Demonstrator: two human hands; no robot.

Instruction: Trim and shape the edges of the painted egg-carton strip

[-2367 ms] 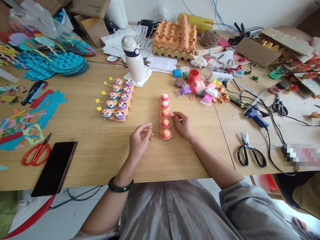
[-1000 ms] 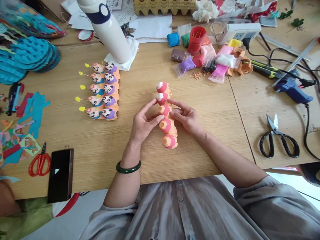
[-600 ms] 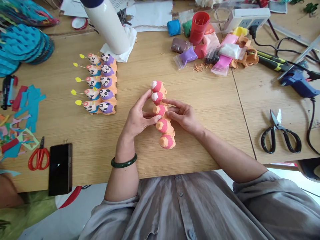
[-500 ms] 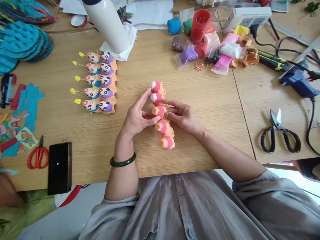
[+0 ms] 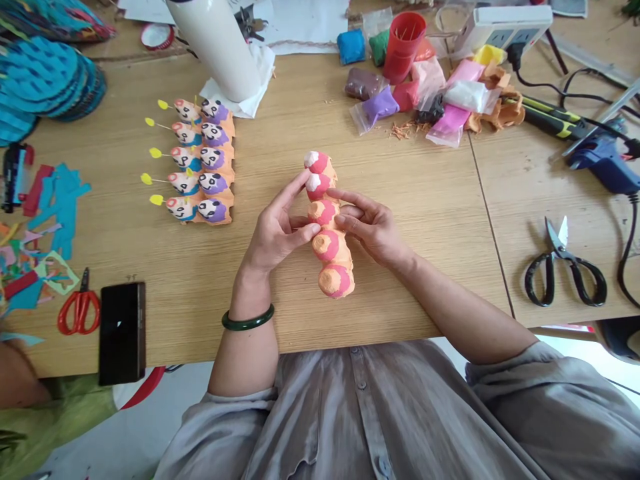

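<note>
Between my hands is an orange egg-carton strip (image 5: pixel 341 252) with several bumps in a row, each banded in pink clay. The two far bumps carry white caps; the nearer ones have orange tops. My left hand (image 5: pixel 275 230) grips the strip's left side, thumb by the middle bumps and index finger stretched to the white-capped end. On the right side, my right hand (image 5: pixel 373 227) pinches it near the middle, with the index finger over the gap below the second bump. Parts of the fingers are hidden behind the strip.
Decorated egg-carton figures (image 5: pixel 210 160) with painted faces stand at left. A white bottle (image 5: pixel 220 53), bagged clay (image 5: pixel 373 110) and a red cup (image 5: pixel 404 47) are further back. Black-handled scissors (image 5: pixel 565 267) and a glue gun (image 5: pixel 605 160) lie right; a phone (image 5: pixel 121 333) and red scissors (image 5: pixel 80 310) left.
The strip has turned slightly in my hands, showing the orange tops more squarely, and has shifted a little to the right. Both hands keep their hold.
</note>
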